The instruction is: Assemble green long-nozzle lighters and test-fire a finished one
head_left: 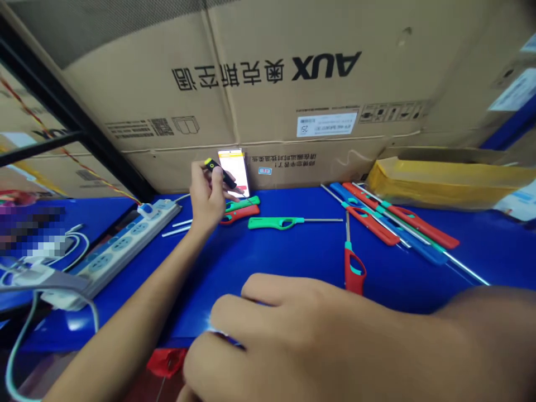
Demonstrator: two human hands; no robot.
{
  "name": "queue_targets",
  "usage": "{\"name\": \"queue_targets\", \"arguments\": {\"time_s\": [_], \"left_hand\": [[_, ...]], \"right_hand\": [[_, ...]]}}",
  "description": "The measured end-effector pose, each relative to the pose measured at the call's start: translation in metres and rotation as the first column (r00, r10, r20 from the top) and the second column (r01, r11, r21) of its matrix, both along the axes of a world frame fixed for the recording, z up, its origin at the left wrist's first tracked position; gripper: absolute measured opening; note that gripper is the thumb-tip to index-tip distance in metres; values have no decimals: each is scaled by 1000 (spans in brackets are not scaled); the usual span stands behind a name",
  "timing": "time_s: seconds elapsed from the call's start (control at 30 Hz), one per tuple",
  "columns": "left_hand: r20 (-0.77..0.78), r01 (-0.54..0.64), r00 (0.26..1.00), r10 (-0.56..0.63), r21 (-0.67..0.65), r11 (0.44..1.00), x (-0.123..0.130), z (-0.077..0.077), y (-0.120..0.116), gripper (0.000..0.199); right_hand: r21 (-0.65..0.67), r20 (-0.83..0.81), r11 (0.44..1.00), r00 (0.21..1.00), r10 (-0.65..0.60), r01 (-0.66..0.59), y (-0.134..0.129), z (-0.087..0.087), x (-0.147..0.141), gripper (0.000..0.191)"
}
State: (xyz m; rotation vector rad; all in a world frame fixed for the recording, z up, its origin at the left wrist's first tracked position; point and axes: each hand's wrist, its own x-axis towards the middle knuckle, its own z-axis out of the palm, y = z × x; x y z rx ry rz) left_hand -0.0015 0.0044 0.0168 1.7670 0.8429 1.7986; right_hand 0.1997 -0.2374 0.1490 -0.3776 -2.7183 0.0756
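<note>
Fingers (207, 187) pinch black plastic (221, 173) over a blue table (288, 257) before cartons (268, 72).

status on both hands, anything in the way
Left hand raised, pinching black-and-yellow part before phone. Right hand low at blue table edge, grip hidden. Green utility lighter, red utility lighter lie beyond.

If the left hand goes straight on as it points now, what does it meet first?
Probably the smartphone standing against the cardboard carton, just ahead of the left hand and the black-and-yellow piece it holds, though depth is unclear.
</note>
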Motion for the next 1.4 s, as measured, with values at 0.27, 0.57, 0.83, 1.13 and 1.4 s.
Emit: {"name": "queue_targets", "arguments": {"time_s": [0.27, 0.57, 0.83, 1.13, 1.4], "left_hand": [[34, 60, 998, -60, 3, 998, -2, -1, 5, 46], [18, 93, 996, -93, -3, 996, -2, 3, 5, 54], [0, 26, 1000, -26, 6, 1000, -26, 10, 20, 51], [-144, 143, 978, -154, -84, 986, -13, 9, 2, 56], [-144, 232, 956, -254, -151, 961, -8, 8, -6, 52]], "right_hand": [[-85, 36, 992, 995, 97, -93, 11, -10, -5, 27], [-49, 68, 997, 996, 61, -58, 21, -25, 3, 16], [67, 324, 811, 756, -568, 581, 145, -70, 40, 36], [-141, 123, 858, 869, -480, 494, 177, -149, 61, 46], [-304, 1, 853, 895, -445, 424, 183, -165, 59, 31]]}}
